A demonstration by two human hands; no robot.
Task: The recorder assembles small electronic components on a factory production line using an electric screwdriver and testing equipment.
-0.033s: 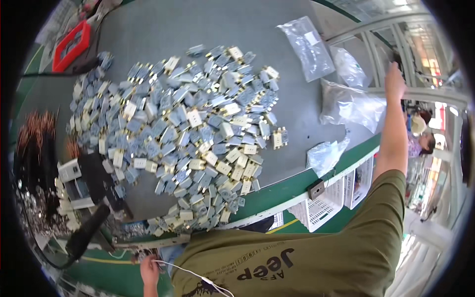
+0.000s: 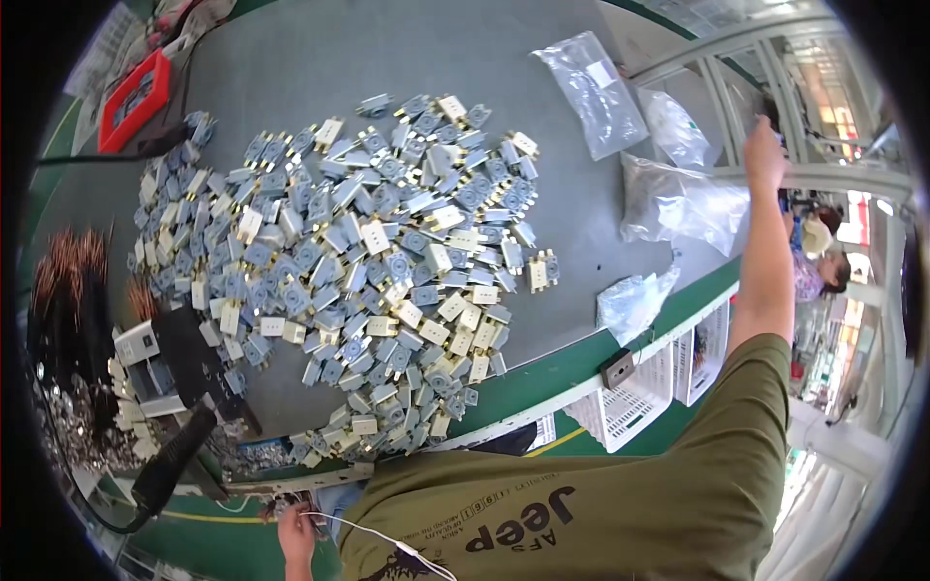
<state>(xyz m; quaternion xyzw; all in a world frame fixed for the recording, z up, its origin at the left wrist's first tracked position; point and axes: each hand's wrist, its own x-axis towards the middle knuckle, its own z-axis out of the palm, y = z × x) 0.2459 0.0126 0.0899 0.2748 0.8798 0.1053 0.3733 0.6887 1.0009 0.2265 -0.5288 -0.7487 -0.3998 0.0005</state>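
Note:
My right arm stretches out to the far right, where my right hand (image 2: 764, 153) is closed at the pale metal frame (image 2: 823, 176). Whatever its fingers grip is too small and dark to make out. Low at the left, below the table's front edge, my left hand (image 2: 295, 535) has its fingers bent together by some small metallic parts; what they hold cannot be named. A thin white cable (image 2: 373, 535) runs from beside that hand across my shirt. A wide heap of small grey-and-cream plug-like parts (image 2: 387, 266) with brass pins covers the grey table (image 2: 387, 48).
Clear plastic bags (image 2: 596, 97) lie at the table's right. White baskets (image 2: 635, 402) stand below its front edge. A red tray (image 2: 134, 102) sits far left. Copper-ended black wires (image 2: 73, 290), a black-and-white device (image 2: 160, 363) and a black-handled tool (image 2: 174, 460) crowd the near left.
The table and its things appear slightly farther left in view. Both hands stay in nearly the same places.

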